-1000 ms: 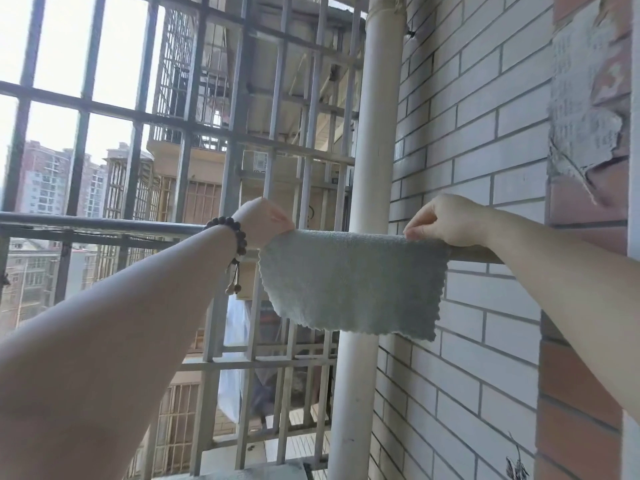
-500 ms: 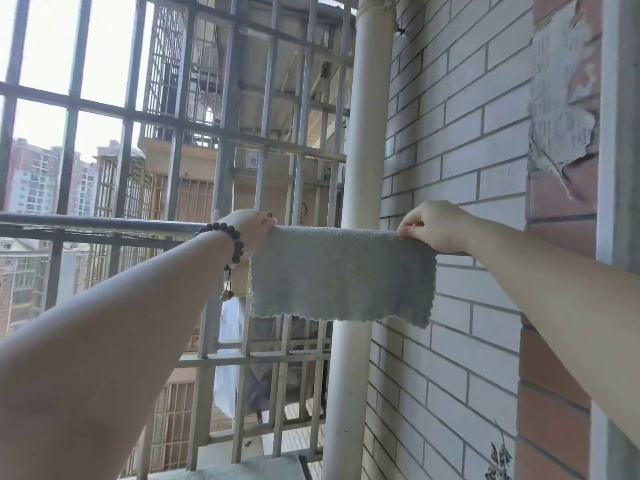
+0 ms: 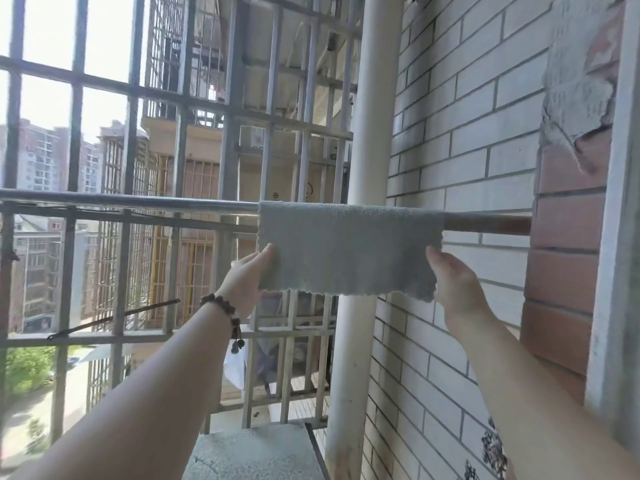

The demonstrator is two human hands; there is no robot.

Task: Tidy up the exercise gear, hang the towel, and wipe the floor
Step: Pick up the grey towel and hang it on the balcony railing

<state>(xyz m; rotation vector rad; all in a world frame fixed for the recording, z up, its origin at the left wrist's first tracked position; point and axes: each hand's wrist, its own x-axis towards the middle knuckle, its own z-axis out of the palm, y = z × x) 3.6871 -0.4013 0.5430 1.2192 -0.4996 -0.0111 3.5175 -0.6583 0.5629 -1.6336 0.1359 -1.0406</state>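
Note:
A small grey towel (image 3: 349,251) hangs folded over the horizontal metal rail (image 3: 138,202), in front of the white pipe. My left hand (image 3: 247,278), with a dark bead bracelet on the wrist, pinches the towel's lower left edge with the thumb on the front. Over at the lower right edge, my right hand (image 3: 457,285) pinches the cloth the same way. Both arms reach up from below. No exercise gear and no floor are in view.
A white vertical pipe (image 3: 375,98) runs behind the towel. A pale brick wall (image 3: 467,133) closes the right side, and the rail's rusty end meets red brick (image 3: 568,220). Metal window bars (image 3: 131,98) fill the left. A stone ledge (image 3: 252,452) lies below.
Both hands have dropped from the towel's top corners at the rail to its lower side edges. The towel now lies draped over the rail.

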